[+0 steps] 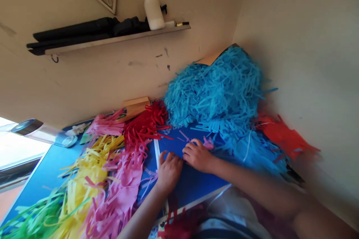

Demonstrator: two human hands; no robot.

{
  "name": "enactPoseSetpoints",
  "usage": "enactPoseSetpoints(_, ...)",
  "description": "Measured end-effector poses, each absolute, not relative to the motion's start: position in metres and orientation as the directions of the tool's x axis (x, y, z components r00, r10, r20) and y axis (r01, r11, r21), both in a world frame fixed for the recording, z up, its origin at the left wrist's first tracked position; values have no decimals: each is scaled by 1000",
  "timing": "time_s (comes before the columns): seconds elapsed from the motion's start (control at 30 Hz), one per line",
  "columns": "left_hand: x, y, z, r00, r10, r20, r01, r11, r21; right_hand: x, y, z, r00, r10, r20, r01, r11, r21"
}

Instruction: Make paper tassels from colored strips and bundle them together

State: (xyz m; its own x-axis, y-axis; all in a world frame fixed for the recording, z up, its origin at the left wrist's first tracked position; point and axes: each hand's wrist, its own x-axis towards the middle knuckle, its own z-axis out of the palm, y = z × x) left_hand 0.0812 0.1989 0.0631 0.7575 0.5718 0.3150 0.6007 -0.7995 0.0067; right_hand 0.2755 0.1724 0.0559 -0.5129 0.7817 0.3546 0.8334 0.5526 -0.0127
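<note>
The left hand (pixel 169 170) and right hand (pixel 198 155) curl their fingers over the desk (pixel 200 183); whether they hold anything, I can't tell. Pink scraps (pixel 208 143) lie just past the right hand. Blue fringe (pixel 215 86) crowds the back right corner; yellow fringe (pixel 86 183) spreads toward the left edge.
</note>
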Motion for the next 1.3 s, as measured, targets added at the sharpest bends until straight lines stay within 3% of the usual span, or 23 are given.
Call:
enactPoseSetpoints(0.23,49,194,55,736,604,306,604,-790,106,300,164,33,-450,807,384,837,531,-135)
enactPoseSetpoints(0.47,35,202,44,604,751,267,672,-660,336,326,167,33,-277,906,320,845,389,-368)
enactPoseSetpoints(0.7,44,202,52,521,830,201,750,-557,356,322,169,48,-186,969,163,854,242,-461)
enactPoseSetpoints(0.93,61,205,68,519,843,143,799,-538,268,315,180,60,-103,995,-3,895,91,-437)
enactPoseSetpoints(1.1,68,203,73,731,664,158,654,-748,117,308,176,73,-95,995,-4,922,87,-379)
enactPoseSetpoints(1.2,70,201,71,797,580,168,581,-813,47,297,168,76,-259,960,111,915,280,-290)
enactPoseSetpoints(1.3,75,200,68,797,570,202,570,-819,65,288,167,67,-529,815,235,824,560,-88)
